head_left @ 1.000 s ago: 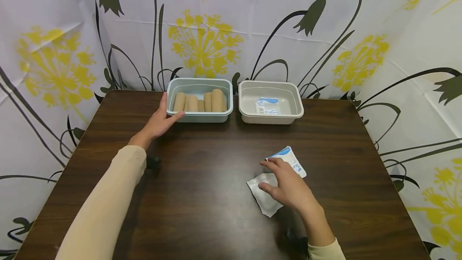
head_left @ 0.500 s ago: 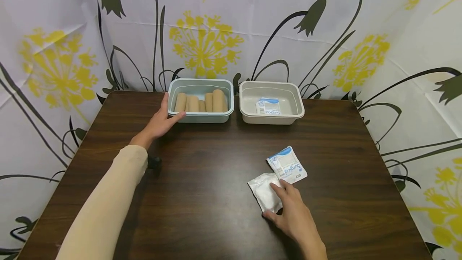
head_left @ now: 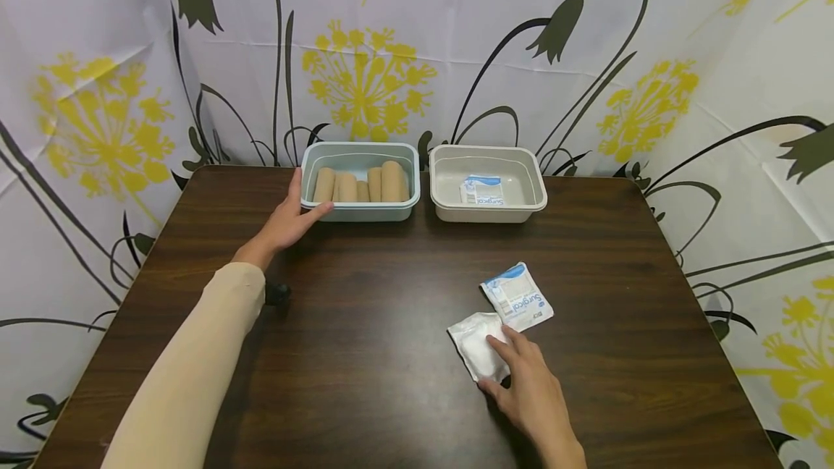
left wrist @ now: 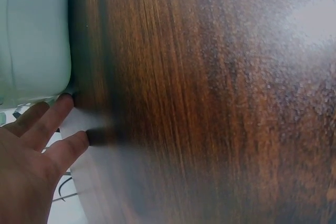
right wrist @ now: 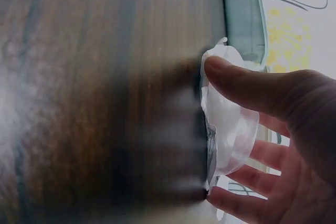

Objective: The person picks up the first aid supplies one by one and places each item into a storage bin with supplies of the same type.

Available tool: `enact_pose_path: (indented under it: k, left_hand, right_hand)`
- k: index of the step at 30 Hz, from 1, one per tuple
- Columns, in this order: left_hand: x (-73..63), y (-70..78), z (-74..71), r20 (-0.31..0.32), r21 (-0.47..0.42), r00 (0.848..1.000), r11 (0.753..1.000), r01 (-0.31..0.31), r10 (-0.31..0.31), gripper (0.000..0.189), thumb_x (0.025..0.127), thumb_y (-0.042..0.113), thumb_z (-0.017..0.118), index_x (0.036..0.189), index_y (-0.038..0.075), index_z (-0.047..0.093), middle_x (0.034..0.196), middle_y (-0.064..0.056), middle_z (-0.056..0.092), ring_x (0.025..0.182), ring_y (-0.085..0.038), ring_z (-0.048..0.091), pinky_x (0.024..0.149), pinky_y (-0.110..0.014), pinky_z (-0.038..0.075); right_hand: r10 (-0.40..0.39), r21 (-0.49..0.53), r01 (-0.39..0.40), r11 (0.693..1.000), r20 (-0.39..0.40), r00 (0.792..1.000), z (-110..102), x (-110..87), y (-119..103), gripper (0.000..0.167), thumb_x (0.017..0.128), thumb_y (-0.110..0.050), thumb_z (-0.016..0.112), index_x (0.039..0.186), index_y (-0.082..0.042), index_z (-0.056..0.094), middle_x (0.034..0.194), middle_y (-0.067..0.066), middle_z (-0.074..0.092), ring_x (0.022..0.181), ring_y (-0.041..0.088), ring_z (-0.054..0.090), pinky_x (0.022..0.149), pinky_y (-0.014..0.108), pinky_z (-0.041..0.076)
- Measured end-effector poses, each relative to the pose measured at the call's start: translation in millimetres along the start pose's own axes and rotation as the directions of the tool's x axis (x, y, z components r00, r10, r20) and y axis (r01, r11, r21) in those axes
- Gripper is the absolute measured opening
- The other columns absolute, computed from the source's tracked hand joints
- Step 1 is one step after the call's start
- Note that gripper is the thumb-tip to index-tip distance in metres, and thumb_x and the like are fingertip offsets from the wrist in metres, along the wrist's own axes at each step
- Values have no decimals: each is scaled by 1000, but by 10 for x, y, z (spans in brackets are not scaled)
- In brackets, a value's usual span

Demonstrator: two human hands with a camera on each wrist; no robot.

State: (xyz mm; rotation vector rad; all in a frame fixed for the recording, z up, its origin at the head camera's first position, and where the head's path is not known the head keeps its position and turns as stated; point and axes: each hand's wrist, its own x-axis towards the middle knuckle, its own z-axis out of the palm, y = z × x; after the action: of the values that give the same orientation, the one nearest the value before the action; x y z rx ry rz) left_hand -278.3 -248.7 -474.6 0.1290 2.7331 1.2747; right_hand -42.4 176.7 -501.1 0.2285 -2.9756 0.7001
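Observation:
My left hand [head_left: 280,225] lies with straight fingers against the left front corner of a light blue plastic bin [head_left: 361,214], thumb along its front rim. Several beige rolls [head_left: 392,181], like rolled bandages, stand or lean inside it. On the table, my right hand [head_left: 531,389] grips a puffy white packet [head_left: 476,342], its thumb at the near corner and fingers at the right edge. From the right wrist, the packet [right wrist: 228,114] bulges between thumb and fingers, with a silvery edge low against the tabletop. Just behind it lies a flat packet printed "Surgical" [head_left: 519,297] in blue.
A cream plastic bin [head_left: 489,214] stands right of the blue one, holding another "Surgical" packet [head_left: 482,191]. Both bins stand at the back edge of the dark wooden table [head_left: 365,353]. A flowered cloth [head_left: 391,42] hangs directly behind.
My right hand has come down and nearer, from above the two packets to the white packet's near right side, where it now grips it. The left hand stays at the blue bin.

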Motion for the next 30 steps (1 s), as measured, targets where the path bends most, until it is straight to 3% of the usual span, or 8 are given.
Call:
enact_pose_path:
  k: [5, 10, 16, 24, 30]
  left_hand:
    - [6, -5, 0, -7, 2, 1000, 1000, -4, 4, 102, 95, 57, 54, 153, 27, -24, 162, -19, 2, 144, -45, 16, 110, -64, 16]
    - [10, -13, 2, -2, -1, 1000, 1000, -7, 7, 102, 95, 57, 54, 153, 27, -24, 162, -19, 1, 144, -44, 15, 110, -64, 15]
    - [6, -19, 1, -5, 2, 1000, 1000, -5, 5, 102, 94, 57, 54, 153, 27, -24, 162, -19, 2, 144, -44, 16, 110, -63, 16]
    - [32, -40, -4, -13, -7, 1000, 1000, 6, -6, 104, 93, 59, 55, 154, 27, -23, 162, -19, 3, 144, -43, 17, 111, -62, 16]
    - [23, -21, -5, -2, 8, 1000, 1000, -3, 3, 103, 94, 58, 54, 153, 25, -24, 162, -21, 3, 143, -45, 17, 110, -63, 16]
  right_hand:
    - [-13, 9, 14, 1000, -46, 999, -6, 7, 11, 50, 69, -22, 89, 117, -15, 74, 133, 5, 59, 116, 27, 57, 73, 52, 52]
    - [6, 48, -3, 999, -62, 998, -19, 15, 19, 39, 70, -15, 89, 108, -16, 78, 127, -2, 63, 116, 24, 59, 80, 48, 51]
    - [-4, 55, 8, 998, -67, 998, -38, 26, 11, 38, 69, -15, 89, 105, -16, 79, 125, -3, 65, 115, 25, 61, 83, 46, 51]
    - [-100, 73, 113, 991, -154, 983, -118, 90, -15, 40, 67, -14, 91, 105, -16, 79, 121, -3, 67, 107, 21, 66, 76, 43, 53]
    - [-186, 95, 208, 974, -199, 962, -259, 265, -22, 41, 66, -12, 91, 105, -13, 79, 118, 2, 68, 103, 24, 67, 77, 43, 53]
